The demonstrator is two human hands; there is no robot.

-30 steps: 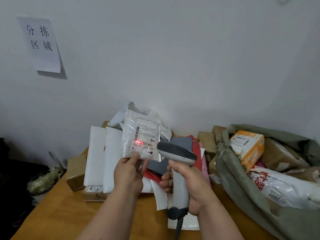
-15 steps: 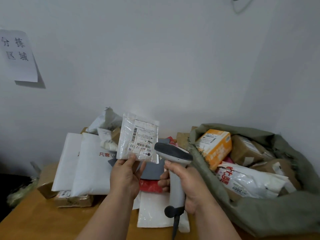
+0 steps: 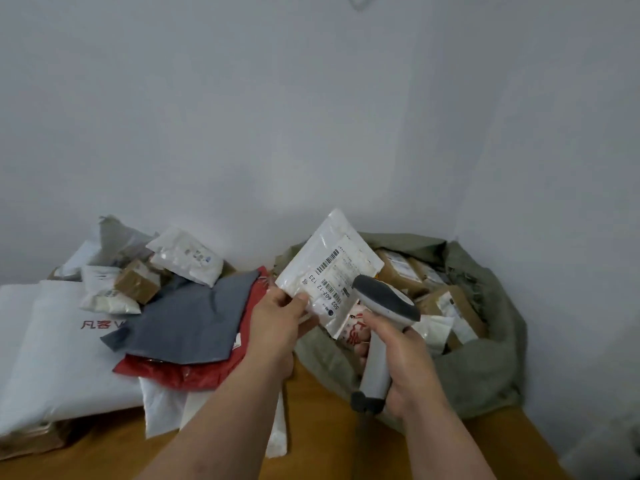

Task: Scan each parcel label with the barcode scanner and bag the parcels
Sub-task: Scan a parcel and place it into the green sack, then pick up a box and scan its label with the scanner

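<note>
A small white parcel (image 3: 329, 271) with a printed label and barcodes is pinched at its lower left corner by the left hand (image 3: 280, 320), thumb on the label side and fingers behind. The parcel is tilted, its upper end raised away from the hand, and it is held over the near rim of an open grey-green sack (image 3: 485, 368). Just right of that grip, a grey and white barcode scanner (image 3: 381, 327) is grasped by its handle in the right hand (image 3: 405, 362), fingers curled around it; the scanner's dark head overlaps the parcel's lower right edge as seen from the head camera. Whether the two touch cannot be told.

Behind and right of the scanner, brown boxes and white packets are packed inside the sack, partly hidden by the held parcel and the scanner. Left of the left hand, a grey mailer (image 3: 187, 320) lies over a red mailer (image 3: 194, 370), with large white mailers (image 3: 52, 358) further left and a heap of small parcels behind them, including a brown box (image 3: 136, 281). All of it rests on a wooden table (image 3: 318, 441) against a pale wall (image 3: 311, 116).
</note>
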